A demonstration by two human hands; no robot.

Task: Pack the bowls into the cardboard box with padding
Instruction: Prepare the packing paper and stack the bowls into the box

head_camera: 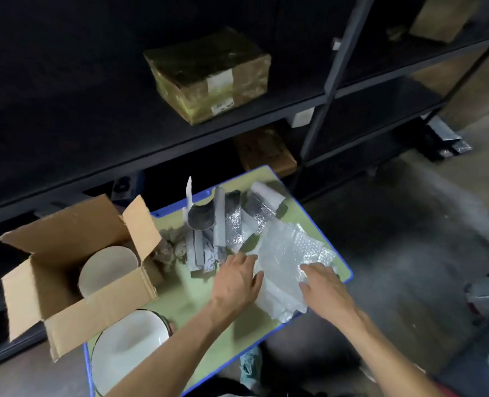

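Note:
An open cardboard box (pixel 74 293) stands at the left of a small green table (pixel 191 308), with a cream bowl (pixel 107 267) inside it. A larger white bowl (pixel 128 351) with a dark rim sits on the table just in front of the box. A sheet of clear bubble wrap (pixel 286 259) lies at the table's right. My left hand (pixel 236 279) rests flat, fingers apart, at the sheet's left edge. On the sheet's right part lies my right hand (pixel 323 287), fingers spread; neither hand is closed on it.
Silver foil padding strips (pixel 226 224) and crumpled paper (pixel 170 250) lie at the back of the table. Dark metal shelves behind carry a taped brown box (pixel 209 75). Concrete floor lies to the right, with bags (pixel 486 293) at the far right edge.

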